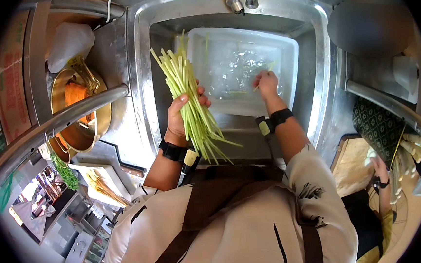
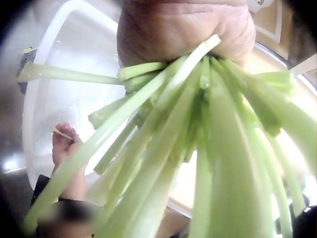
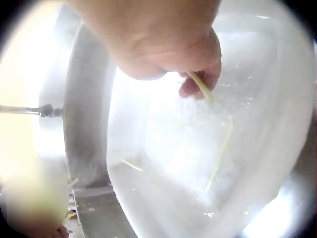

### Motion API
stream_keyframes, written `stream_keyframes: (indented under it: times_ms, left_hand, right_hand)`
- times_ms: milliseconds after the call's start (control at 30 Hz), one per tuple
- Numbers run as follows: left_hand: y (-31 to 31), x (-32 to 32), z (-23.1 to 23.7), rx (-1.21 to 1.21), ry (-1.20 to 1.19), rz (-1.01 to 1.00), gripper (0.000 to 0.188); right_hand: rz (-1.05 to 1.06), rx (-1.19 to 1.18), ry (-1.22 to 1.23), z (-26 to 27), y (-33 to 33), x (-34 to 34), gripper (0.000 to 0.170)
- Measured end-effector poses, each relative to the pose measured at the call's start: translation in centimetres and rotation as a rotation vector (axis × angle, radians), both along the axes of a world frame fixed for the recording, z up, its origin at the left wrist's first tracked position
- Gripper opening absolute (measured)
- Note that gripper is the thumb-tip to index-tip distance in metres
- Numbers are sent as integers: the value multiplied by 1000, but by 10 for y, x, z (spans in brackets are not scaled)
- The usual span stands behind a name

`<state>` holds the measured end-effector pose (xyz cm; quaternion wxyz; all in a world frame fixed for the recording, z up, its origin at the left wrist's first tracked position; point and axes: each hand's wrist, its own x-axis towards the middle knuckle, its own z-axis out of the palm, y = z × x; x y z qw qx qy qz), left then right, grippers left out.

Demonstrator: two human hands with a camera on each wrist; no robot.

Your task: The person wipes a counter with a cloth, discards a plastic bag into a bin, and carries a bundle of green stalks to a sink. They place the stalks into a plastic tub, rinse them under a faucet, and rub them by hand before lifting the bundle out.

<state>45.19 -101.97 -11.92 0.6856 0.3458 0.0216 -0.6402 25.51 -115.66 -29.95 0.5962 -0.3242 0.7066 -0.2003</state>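
Note:
My left hand (image 1: 176, 119) grips a thick bunch of long, pale-green, celery-like stalks (image 1: 190, 91) over the left side of the sink. Its thumb and fingers wrap the middle of the bunch, and the stalk ends fan out below the palm in the left wrist view. Over the white plastic tub (image 1: 290, 83), my right hand (image 1: 266, 81) pinches one thin piece of stalk (image 3: 202, 88), its end poking out past the fingertips. Water fills the tub, and a few loose stalk bits (image 3: 220, 156) lie in it.
A steel sink (image 1: 322, 76) surrounds the tub, with a tap (image 1: 235, 3) at its far edge. To the left, a golden pot (image 1: 101, 124) holds something orange. A knife (image 1: 132, 169) lies beside a white tray of stalks. Another person's arm (image 1: 384, 190) reaches to a cutting board on the right.

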Motion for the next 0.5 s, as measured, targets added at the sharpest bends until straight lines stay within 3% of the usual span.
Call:
stream_keyframes:
  times_ms: [33, 133, 233, 300, 367, 400, 467, 500]
  left_hand:
    - [-1, 0, -1, -1, 1, 1, 56]
    - [2, 2, 0, 36, -12, 2, 56]
    - [6, 4, 5, 44, -10, 30, 57]
    - [9, 7, 4, 41, -18, 39, 58]
    - [10, 9, 4, 38, -32, 53, 59]
    - [9, 11, 4, 43, -34, 55, 59]
    - [10, 11, 6, 58, -33, 71, 60]
    - [9, 11, 8, 62, -40, 78, 60]
  right_hand:
    - [-168, -111, -24, 3, -3, 1, 20]
    - [-280, 30, 57, 12, -31, 10, 20]
    - [-304, 10, -27, -4, -50, 15, 21]
    - [-247, 11, 37, -22, -53, 18, 23]
    - [249, -479, 506, -26, -52, 25, 25]
    - [262, -483, 508, -27, -51, 25, 25]
    - [151, -477, 13, 14, -37, 42, 28]
    - [161, -471, 13, 7, -36, 44, 28]
